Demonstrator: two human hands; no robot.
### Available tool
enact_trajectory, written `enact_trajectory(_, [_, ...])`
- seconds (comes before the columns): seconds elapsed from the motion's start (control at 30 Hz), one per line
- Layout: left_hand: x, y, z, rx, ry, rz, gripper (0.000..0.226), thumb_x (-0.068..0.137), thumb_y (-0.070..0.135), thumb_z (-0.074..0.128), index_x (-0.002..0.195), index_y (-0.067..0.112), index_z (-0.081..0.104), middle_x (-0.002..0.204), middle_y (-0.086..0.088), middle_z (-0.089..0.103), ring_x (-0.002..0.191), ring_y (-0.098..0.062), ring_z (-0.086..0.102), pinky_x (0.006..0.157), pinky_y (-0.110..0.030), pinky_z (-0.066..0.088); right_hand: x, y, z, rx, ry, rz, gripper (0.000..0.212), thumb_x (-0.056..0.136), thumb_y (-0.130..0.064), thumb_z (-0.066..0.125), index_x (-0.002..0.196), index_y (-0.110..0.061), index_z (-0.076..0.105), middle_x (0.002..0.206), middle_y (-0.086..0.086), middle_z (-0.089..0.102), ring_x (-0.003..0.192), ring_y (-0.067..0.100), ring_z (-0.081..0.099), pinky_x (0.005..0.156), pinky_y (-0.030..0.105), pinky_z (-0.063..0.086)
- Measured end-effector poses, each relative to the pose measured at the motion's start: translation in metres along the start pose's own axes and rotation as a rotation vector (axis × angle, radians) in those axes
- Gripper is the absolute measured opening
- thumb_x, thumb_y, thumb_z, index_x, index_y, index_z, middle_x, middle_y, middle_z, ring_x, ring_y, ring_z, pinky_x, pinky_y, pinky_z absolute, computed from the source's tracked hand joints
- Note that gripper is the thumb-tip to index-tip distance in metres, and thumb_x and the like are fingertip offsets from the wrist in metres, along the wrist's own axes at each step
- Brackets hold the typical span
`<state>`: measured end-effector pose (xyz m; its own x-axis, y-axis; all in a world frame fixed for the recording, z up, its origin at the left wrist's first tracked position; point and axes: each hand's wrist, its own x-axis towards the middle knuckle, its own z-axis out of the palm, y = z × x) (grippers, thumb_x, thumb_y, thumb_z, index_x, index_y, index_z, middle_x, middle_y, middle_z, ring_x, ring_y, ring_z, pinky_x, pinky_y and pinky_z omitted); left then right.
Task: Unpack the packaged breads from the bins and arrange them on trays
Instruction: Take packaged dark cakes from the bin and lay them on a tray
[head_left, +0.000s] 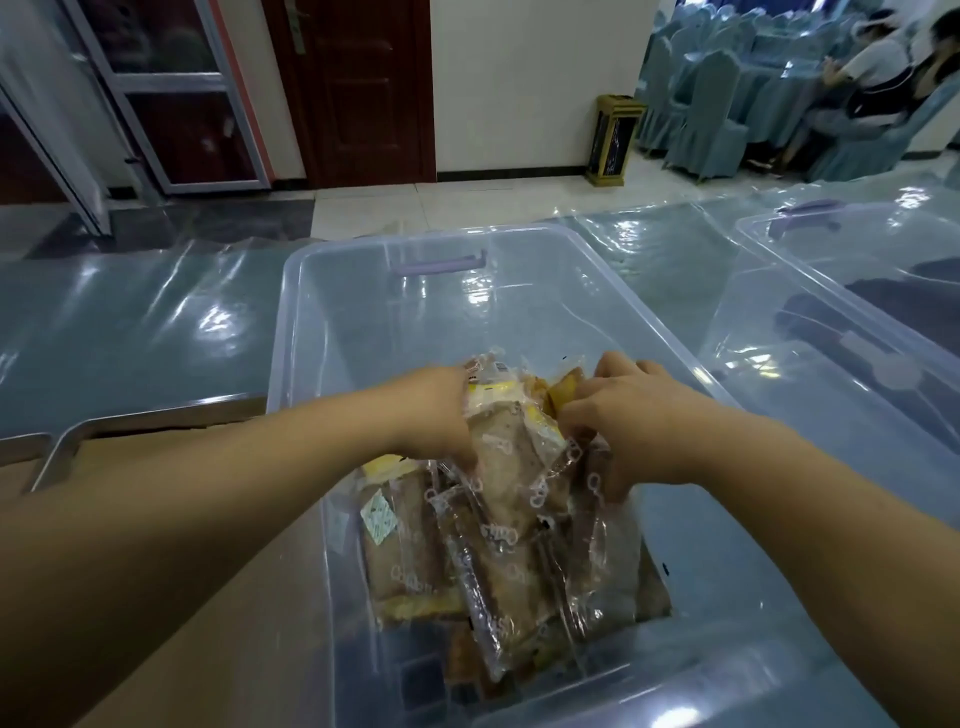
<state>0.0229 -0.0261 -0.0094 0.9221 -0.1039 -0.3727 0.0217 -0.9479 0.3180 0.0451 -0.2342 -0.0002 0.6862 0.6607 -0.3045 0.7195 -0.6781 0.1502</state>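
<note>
A clear plastic bin (332, 291) with a purple handle stands in front of me. Several breads in clear printed wrappers (498, 561) lie piled in its near half. My left hand (441, 415) and my right hand (623, 415) both reach into the bin. Together they grip one wrapped bread (506, 441) from its two sides, fingers curled into the plastic. That package is raised a little above the pile. A metal tray (67, 441) lies at the left, its rim showing beside my left forearm.
A second clear bin (857, 364) with a purple handle stands to the right. The table (130, 332) is covered with shiny clear plastic. Beyond it are a tiled floor, a brown door, a gold waste bin (613, 140) and seated people among blue-covered chairs.
</note>
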Motion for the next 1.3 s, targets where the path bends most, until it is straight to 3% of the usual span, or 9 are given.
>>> enact_trajectory(0.3, [-0.016, -0.006, 0.029, 0.078, -0.254, -0.141, 0.038, 0.089, 0.036, 0.057, 0.104, 0.001, 0.058, 0.089, -0.016, 0.07, 0.065, -0.027, 0.067, 0.055, -0.03, 0.054, -0.001, -0.009, -0.003, -0.025, 0.045, -0.012, 0.069, 0.056, -0.068, 0.072, 0.116, -0.04, 0.053, 0.095, -0.014, 0.041, 0.102, 0.018, 0.03, 0.074, 0.031, 0.029])
enact_trajectory(0.47, [-0.01, 0.002, 0.034, -0.292, -0.197, -0.172, 0.04, 0.084, 0.019, 0.067, 0.113, 0.0, 0.046, 0.088, -0.024, 0.069, 0.072, -0.034, 0.07, 0.064, -0.045, 0.059, -0.003, -0.01, 0.0, -0.012, 0.036, 0.008, 0.071, 0.055, -0.067, 0.073, 0.117, -0.04, 0.051, 0.11, -0.01, 0.049, 0.108, 0.019, 0.029, 0.077, 0.032, 0.029])
enact_trajectory(0.63, [-0.008, 0.001, 0.027, -0.458, -0.173, -0.277, 0.039, 0.072, 0.019, 0.08, 0.092, 0.002, 0.051, 0.083, -0.016, 0.066, 0.056, -0.02, 0.069, 0.053, -0.034, 0.059, -0.006, -0.008, -0.001, 0.017, 0.026, 0.024, 0.069, 0.058, -0.062, 0.075, 0.117, -0.038, 0.052, 0.109, -0.009, 0.05, 0.107, 0.019, 0.028, 0.078, 0.032, 0.031])
enact_trajectory(0.77, [-0.013, -0.001, 0.023, -0.526, -0.221, -0.356, 0.03, 0.072, 0.018, 0.08, 0.09, 0.005, 0.059, 0.095, -0.008, 0.06, 0.059, -0.018, 0.065, 0.065, -0.035, 0.06, -0.009, -0.007, -0.003, 0.076, -0.007, 0.026, 0.06, 0.068, -0.046, 0.075, 0.122, -0.036, 0.052, 0.113, -0.009, 0.05, 0.112, 0.019, 0.026, 0.084, 0.033, 0.032])
enact_trajectory(0.87, [-0.02, 0.0, 0.017, -0.583, -0.207, -0.315, 0.036, 0.074, 0.014, 0.077, 0.101, 0.002, 0.058, 0.113, -0.005, 0.054, 0.079, -0.027, 0.066, 0.076, -0.042, 0.058, -0.014, -0.004, -0.009, 0.088, -0.013, 0.009, 0.05, 0.071, -0.04, 0.074, 0.117, -0.038, 0.053, 0.116, -0.011, 0.05, 0.117, 0.018, 0.029, 0.093, 0.036, 0.034])
enact_trajectory(1.0, [-0.038, 0.002, 0.0, -0.693, -0.044, -0.2, 0.023, 0.075, 0.005, 0.074, 0.093, 0.0, 0.063, 0.095, -0.019, 0.067, 0.073, -0.03, 0.068, 0.07, -0.042, 0.059, -0.021, -0.002, -0.023, 0.024, 0.092, 0.054, 0.04, 0.072, -0.043, 0.068, 0.109, -0.036, 0.054, 0.111, -0.011, 0.051, 0.118, 0.018, 0.035, 0.1, 0.046, 0.028])
enact_trajectory(1.13, [-0.064, -0.001, -0.023, -0.674, 0.273, -0.039, 0.022, 0.069, 0.009, 0.079, 0.083, 0.012, 0.063, 0.083, -0.01, 0.069, 0.07, -0.023, 0.067, 0.065, -0.037, 0.059, -0.031, -0.005, -0.045, -0.015, 0.238, 0.176, 0.039, 0.073, -0.049, 0.063, 0.108, -0.032, 0.056, 0.11, -0.011, 0.054, 0.124, 0.017, 0.033, 0.104, 0.059, 0.014])
enact_trajectory(1.2, [-0.078, -0.006, -0.036, -0.625, 0.475, -0.015, 0.029, 0.065, 0.016, 0.084, 0.082, 0.015, 0.06, 0.083, -0.004, 0.066, 0.073, -0.02, 0.065, 0.065, -0.036, 0.056, -0.036, -0.009, -0.056, 0.015, 0.331, 0.236, 0.036, 0.074, -0.053, 0.062, 0.101, -0.031, 0.054, 0.098, -0.011, 0.056, 0.108, 0.015, 0.046, 0.101, 0.053, 0.022])
enact_trajectory(1.3, [-0.097, -0.019, -0.053, -0.603, 0.716, 0.051, 0.032, 0.063, 0.023, 0.084, 0.081, 0.016, 0.059, 0.081, -0.001, 0.066, 0.074, -0.013, 0.063, 0.062, -0.031, 0.052, -0.04, -0.021, -0.072, 0.1, 0.481, 0.302, 0.038, 0.074, -0.058, 0.063, 0.098, -0.03, 0.051, 0.089, -0.01, 0.058, 0.08, 0.013, 0.052, 0.079, 0.035, 0.04])
